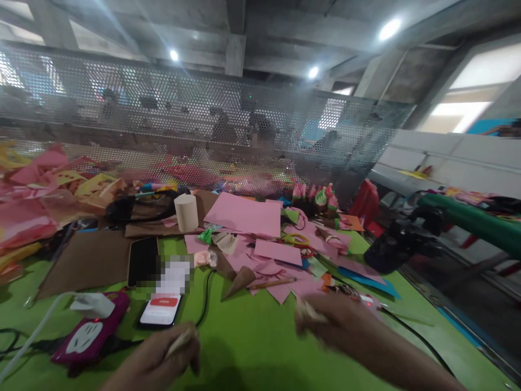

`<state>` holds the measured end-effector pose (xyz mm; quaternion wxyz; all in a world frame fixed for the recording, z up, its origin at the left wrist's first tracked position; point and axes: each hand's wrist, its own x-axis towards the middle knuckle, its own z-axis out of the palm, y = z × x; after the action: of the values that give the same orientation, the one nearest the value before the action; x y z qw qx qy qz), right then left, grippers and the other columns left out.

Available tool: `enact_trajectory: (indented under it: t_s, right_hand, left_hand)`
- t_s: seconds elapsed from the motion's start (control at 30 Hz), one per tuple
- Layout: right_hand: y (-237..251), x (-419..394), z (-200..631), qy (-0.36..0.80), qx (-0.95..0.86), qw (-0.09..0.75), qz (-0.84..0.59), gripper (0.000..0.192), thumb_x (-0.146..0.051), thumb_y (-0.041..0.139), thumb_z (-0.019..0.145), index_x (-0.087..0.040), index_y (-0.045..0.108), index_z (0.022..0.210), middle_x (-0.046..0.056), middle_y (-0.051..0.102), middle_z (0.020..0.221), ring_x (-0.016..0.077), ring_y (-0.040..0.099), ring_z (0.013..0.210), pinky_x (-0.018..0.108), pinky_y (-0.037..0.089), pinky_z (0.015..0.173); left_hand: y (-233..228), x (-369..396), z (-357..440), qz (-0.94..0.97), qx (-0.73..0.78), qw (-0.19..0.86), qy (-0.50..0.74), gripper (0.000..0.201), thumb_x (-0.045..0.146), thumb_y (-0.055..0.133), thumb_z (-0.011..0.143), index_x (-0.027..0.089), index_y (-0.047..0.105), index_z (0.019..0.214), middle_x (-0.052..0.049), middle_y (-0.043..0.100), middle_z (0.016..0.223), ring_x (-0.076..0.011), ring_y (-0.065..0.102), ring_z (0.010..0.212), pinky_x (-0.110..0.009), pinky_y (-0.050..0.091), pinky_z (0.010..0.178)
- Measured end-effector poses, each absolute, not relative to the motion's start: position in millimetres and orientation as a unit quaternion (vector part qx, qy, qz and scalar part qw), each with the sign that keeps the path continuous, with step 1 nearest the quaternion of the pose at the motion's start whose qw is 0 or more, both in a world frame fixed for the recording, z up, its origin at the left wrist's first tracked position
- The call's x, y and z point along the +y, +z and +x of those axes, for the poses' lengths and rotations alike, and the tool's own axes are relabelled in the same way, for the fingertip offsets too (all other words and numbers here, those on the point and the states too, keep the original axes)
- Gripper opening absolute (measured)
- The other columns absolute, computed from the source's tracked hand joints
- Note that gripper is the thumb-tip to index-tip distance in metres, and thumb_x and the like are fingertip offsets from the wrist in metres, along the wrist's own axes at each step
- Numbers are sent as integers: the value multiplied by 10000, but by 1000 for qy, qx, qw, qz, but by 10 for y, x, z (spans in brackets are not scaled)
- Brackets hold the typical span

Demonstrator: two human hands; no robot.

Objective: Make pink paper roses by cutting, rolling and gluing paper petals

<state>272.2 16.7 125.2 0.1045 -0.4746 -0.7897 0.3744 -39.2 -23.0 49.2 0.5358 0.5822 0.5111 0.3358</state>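
Over green table (252, 347), left hand (163, 355) pinching pale strip (179, 341), right hand (337, 323) gripping blurred scrap (309, 310).

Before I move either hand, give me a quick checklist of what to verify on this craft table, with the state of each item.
1. Left hand grip: closed around a small pale piece; ok.
2. Right hand grip: something pale at the fingertips, blurred; cannot tell.
3. Bare green table between the hands: ok.
4. Lit phone and black cable just past the left hand, close by: not ok.
5. Pencil and brown paper cone lie apart from both hands: ok.
6. Pink paper sheets heaped untidily beyond: not ok.
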Motion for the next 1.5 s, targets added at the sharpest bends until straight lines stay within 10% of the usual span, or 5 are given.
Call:
enact_trajectory:
  t_s: [0.23,0.4,0.57,0.83,1.5]
  right_hand:
    - [892,1404,1942,141,-842,199,-481,194,-241,467,937,-175,616,1042,113,641,1035,238,570,993,366,400,894]
    - [749,1515,1898,177,-835,243,-461,570,-276,673,795,-173,507,1330,165,468,1414,308,360,1340,480,252,1097]
    - [796,1005,2085,323,-807,248,-428,399,-449,374,980,-220,635,1175,69,701,1083,215,665,965,352,537,789]
    - [688,855,2257,531,-584,458,-408,204,-307,778,719,-175,663,822,-1,645,783,157,599,767,272,478,717]
    - [454,893,2511,539,-474,519,-464,119,-209,676,658,-205,682,776,1,653,756,141,530,599,242,372,531]
  left_hand:
    - [625,133,58,297,465,660,509,383,511,662,774,192,674,986,-39,685,814,-214,650,805,-270,509,685]
    - [609,351,170,224,373,720,541,293,193,608,725,147,624,1014,-47,701,788,-220,683,783,-284,525,685]
    - [532,559,359,319,344,698,541,554,115,586,637,199,557,1183,-39,710,965,-211,674,893,-279,517,758]
    - [579,744,813,434,351,634,536,842,99,613,613,261,385,1407,-61,631,1233,-230,592,1108,-291,487,855]
    - [363,816,553,405,428,618,520,88,239,610,711,181,642,769,19,559,696,-90,463,558,-173,323,479]
